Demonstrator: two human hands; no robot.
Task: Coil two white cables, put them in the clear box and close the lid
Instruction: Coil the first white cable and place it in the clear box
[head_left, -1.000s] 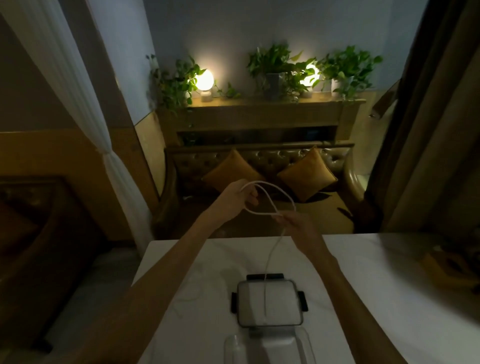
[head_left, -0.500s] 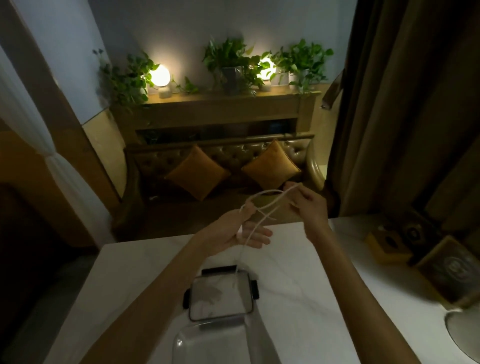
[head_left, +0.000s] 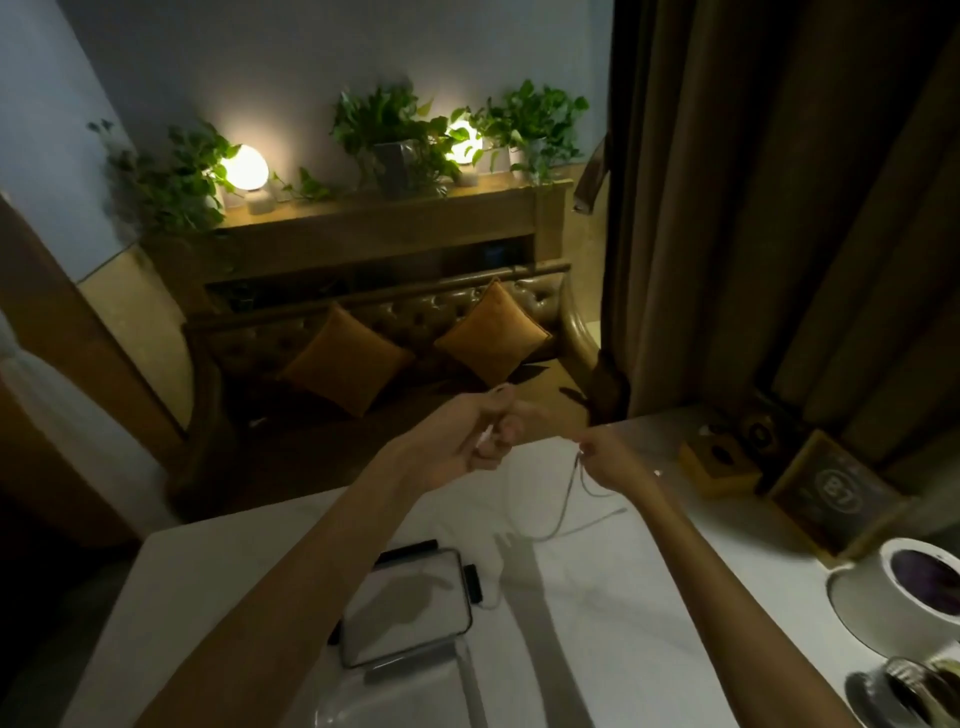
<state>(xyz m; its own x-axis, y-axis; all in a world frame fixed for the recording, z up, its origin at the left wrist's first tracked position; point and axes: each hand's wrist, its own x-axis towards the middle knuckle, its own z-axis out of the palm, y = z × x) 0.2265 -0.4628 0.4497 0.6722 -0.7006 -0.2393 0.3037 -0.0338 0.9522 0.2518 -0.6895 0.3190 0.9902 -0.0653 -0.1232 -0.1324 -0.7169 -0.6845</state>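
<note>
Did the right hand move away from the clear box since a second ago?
Yes. The right hand has swung out to the right of the clear box, pulling the white cable sideways; before, it was right above the box.

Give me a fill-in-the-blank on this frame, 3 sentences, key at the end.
1. Both hands are raised above the white ____ top, the left hand closed in a fist around part of the white cable.
2. The right hand pinches the cable, which hangs down and trails onto the ____.
3. The clear box lid with black clips lies flat on the table, under the ____ forearm.

Missing words: table; table; left
</note>
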